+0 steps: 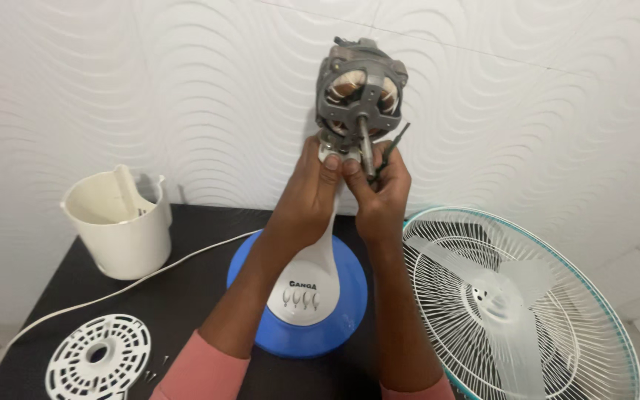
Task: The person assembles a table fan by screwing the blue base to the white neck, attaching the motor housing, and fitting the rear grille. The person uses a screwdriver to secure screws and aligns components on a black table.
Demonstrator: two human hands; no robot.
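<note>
Item: bare fan motor (359, 89), grey housing with copper windings showing, mounted upright at the top of the white neck (325, 248) of a table fan with a blue base (301, 307); its shaft (365, 148) points out and downward toward the viewer, directly above both hands. Left hand (312, 196) and right hand (383, 200), equally near, are closed with fingertips pinched together at the joint just under the motor; the right also holds a thin dark tool (395, 144), kind unclear. Alongside on the black table (187, 296): white fan guard with blade (512, 304) at right, white vented cover (98, 357), white tub (120, 222) and white cord (135, 285) at left.
</note>
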